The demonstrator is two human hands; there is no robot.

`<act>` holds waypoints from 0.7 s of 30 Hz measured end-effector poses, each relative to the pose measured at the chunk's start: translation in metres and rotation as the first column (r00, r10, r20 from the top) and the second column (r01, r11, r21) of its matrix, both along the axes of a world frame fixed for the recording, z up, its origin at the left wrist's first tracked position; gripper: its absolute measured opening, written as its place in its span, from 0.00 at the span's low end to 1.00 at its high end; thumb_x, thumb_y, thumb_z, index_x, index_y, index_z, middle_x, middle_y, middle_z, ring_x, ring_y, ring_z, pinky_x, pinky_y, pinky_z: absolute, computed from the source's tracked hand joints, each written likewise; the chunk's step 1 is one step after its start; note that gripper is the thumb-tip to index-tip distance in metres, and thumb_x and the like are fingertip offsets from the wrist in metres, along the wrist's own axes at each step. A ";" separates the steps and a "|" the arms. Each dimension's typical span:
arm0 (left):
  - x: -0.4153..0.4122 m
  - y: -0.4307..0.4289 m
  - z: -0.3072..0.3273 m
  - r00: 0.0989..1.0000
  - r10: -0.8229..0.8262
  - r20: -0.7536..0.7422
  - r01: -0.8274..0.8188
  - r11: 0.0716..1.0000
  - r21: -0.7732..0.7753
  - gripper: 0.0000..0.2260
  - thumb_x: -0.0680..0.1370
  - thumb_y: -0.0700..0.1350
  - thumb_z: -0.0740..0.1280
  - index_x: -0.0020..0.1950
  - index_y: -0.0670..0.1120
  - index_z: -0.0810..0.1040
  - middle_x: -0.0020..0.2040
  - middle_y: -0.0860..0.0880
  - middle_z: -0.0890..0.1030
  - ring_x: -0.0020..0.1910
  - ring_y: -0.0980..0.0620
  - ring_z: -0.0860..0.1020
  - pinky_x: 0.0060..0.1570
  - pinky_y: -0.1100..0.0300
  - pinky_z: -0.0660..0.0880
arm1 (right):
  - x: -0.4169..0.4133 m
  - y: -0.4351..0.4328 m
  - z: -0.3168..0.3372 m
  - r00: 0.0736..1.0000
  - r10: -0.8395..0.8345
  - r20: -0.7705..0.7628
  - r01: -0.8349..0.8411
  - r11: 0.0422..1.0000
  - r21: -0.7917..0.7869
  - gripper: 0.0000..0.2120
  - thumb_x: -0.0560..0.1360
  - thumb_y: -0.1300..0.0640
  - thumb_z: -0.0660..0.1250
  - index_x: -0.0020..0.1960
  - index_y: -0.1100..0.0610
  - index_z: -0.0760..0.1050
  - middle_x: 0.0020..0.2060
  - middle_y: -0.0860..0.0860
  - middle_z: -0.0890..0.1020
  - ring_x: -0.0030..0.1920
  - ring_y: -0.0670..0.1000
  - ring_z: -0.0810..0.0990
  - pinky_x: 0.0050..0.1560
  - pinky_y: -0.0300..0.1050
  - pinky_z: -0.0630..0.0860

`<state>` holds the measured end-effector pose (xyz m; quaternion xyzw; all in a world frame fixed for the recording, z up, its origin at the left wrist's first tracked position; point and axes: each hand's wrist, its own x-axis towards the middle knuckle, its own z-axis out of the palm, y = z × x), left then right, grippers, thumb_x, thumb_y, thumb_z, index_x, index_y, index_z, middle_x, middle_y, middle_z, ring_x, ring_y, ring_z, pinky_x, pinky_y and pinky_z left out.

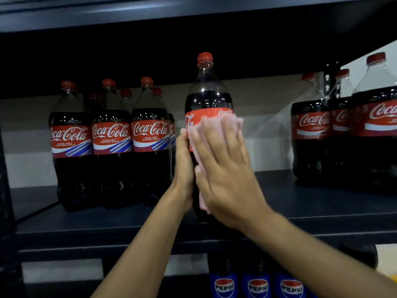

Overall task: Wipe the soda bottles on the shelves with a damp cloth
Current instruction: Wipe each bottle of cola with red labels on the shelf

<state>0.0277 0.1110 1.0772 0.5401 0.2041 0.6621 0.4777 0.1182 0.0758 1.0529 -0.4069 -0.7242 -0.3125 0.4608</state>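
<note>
A tall Coca-Cola bottle [208, 97] with a red cap stands at the front of the dark shelf [129, 220], in the middle of the view. My left hand [184, 168] grips its left side at label height. My right hand [223, 166] lies flat, fingers straight, pressing a pale pink cloth [235, 123] against the bottle's front and right side. The cloth shows above my fingertips and below my palm. The bottle's lower half is hidden behind both hands.
Several Coca-Cola bottles [111, 143] stand in a group at the left of the shelf, and more Coca-Cola bottles [343, 130] at the right. Pepsi bottles [257, 284] fill the shelf below. Another shelf board [150, 16] runs close overhead.
</note>
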 end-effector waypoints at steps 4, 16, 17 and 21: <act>-0.007 0.008 0.003 0.995 -0.104 0.014 0.104 0.992 -0.070 0.35 0.86 0.65 0.50 0.42 0.46 0.90 0.46 0.45 0.88 0.44 0.50 0.87 0.48 0.57 0.84 | 0.019 0.006 -0.049 0.977 -0.010 0.213 -0.021 0.990 0.139 0.29 0.83 0.52 0.54 0.82 0.58 0.58 0.83 0.57 0.55 0.82 0.64 0.47 0.78 0.69 0.56; -0.017 -0.002 0.008 0.994 -0.080 -0.075 0.064 0.979 -0.195 0.37 0.82 0.72 0.51 0.58 0.46 0.89 0.58 0.40 0.87 0.58 0.43 0.86 0.60 0.49 0.81 | 0.031 0.027 0.101 0.993 0.095 0.068 -0.104 0.984 0.144 0.29 0.82 0.49 0.51 0.81 0.53 0.63 0.82 0.54 0.60 0.82 0.58 0.53 0.78 0.59 0.55; -0.016 -0.006 0.008 0.994 -0.058 -0.092 0.039 0.980 -0.196 0.38 0.82 0.73 0.50 0.60 0.45 0.87 0.59 0.39 0.87 0.60 0.42 0.85 0.63 0.47 0.80 | 0.032 0.027 0.112 0.992 0.112 0.058 -0.117 0.988 0.099 0.29 0.81 0.49 0.51 0.81 0.52 0.63 0.82 0.52 0.60 0.82 0.56 0.53 0.78 0.57 0.54; 0.001 -0.015 0.004 0.995 0.021 -0.101 -0.037 0.986 -0.160 0.32 0.85 0.67 0.49 0.57 0.48 0.87 0.49 0.42 0.89 0.47 0.46 0.88 0.48 0.53 0.84 | 0.028 0.026 0.118 0.979 0.206 -0.009 -0.205 0.978 0.045 0.28 0.81 0.50 0.53 0.80 0.51 0.65 0.80 0.49 0.63 0.82 0.52 0.53 0.77 0.51 0.53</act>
